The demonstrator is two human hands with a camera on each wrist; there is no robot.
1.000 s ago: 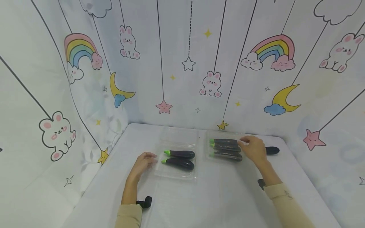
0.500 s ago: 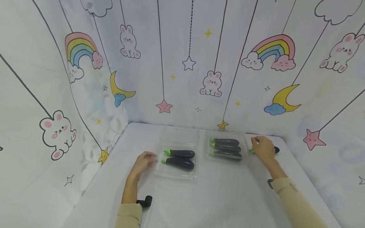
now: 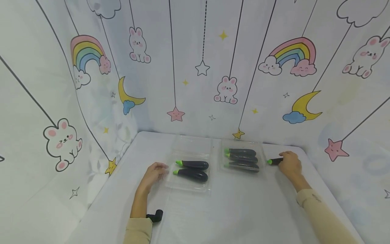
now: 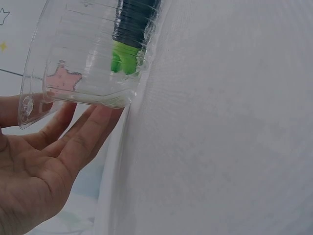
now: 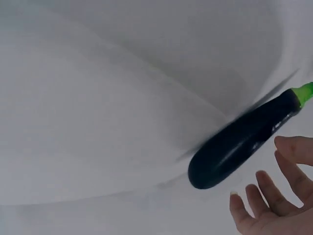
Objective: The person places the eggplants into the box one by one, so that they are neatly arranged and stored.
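A loose dark eggplant (image 3: 275,161) with a green stem end lies on the table at the right. My right hand (image 3: 290,166) is over its far end in the head view. In the right wrist view, the thumb and spread fingers (image 5: 269,196) stand beside the eggplant (image 5: 239,142), with a gap between. My left hand (image 3: 153,175) is at the left end of a clear plastic container (image 3: 186,187) that holds two eggplants (image 3: 193,165). Its extended fingertips rest against the container's end wall (image 4: 88,98) in the left wrist view.
Right of that container, a second clear plastic box (image 3: 262,154) holds three eggplants (image 3: 242,166) lying side by side. Both boxes stand on the white table (image 3: 231,213), near its back edge. A printed cloth wall (image 3: 195,91) rises behind.
My right hand has moved right, from the right-hand box to over the loose eggplant, uncovering its green stem end. My left hand and both boxes have stayed put.
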